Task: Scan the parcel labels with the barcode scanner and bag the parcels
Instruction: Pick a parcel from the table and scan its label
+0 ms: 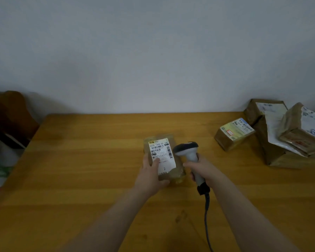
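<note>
Parcel (176, 171), brown with a white label (162, 153) facing up, is at the middle of the wooden surface (80, 160), its left edge held by the left grip (150, 174). Just right, the right grip (204, 168) clasps the barcode scanner (186, 149), its head beside the label. Farther right, more parcels (234, 133) lie piled near the wall.

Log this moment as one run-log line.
left hand: holds labelled parcel | right hand: grips barcode scanner beside parcel | other parcels: piled at table right
</note>
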